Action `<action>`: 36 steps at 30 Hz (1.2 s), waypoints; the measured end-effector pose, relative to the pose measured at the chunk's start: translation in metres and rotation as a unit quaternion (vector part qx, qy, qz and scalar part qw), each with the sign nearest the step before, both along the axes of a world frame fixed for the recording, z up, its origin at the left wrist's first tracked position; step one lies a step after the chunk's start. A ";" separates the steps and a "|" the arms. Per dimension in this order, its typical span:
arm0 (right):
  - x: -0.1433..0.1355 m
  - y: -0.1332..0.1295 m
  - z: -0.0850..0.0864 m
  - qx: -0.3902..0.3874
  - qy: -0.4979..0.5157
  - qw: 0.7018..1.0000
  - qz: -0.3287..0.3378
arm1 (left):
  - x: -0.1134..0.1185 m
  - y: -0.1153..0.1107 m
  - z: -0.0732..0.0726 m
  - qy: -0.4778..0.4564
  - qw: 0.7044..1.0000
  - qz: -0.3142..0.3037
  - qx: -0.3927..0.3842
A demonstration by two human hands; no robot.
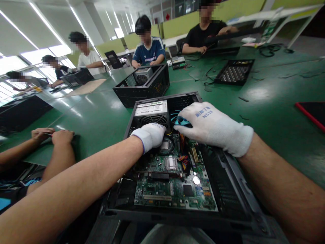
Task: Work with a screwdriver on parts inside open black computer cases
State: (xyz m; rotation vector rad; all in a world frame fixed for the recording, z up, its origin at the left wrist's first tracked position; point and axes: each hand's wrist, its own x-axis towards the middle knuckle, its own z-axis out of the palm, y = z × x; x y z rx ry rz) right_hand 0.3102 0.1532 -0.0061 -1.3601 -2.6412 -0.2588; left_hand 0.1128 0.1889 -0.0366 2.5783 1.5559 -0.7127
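Observation:
An open black computer case (236, 183) lies before me with a green motherboard (154, 189) inside. At its far left corner sits a power supply (151, 107) with a label and a fan grille. My left hand (152, 135), in a white glove, is closed just in front of the power supply, over the top of the board; what it holds, if anything, is hidden. My right hand (207, 125), also gloved, reaches in from the right, its fingers curled round part of a blue fan (175, 117). Coloured cables (184, 162) run down the board between the hands.
Beyond my case stands another open black case (142, 91) on the green table (101, 105). A black tray of screws (235, 72) and loose cables (270, 50) lie farther right. A neighbour's hands (62, 137) are at the left. Several people work across the table.

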 end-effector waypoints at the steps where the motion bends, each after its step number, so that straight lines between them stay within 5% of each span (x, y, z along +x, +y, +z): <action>1: 0.000 0.000 0.000 0.000 0.001 1.000 0.000 | 0.000 0.000 0.000 0.003 1.000 0.003 -0.001; 26: 0.002 0.001 -0.004 0.008 0.023 1.000 0.013 | 0.007 -0.004 -0.017 -0.015 0.994 -0.095 -0.052; 36: 0.009 0.001 -0.005 0.015 0.261 0.965 -0.002 | 0.006 -0.012 0.001 -0.110 0.991 -0.053 -0.047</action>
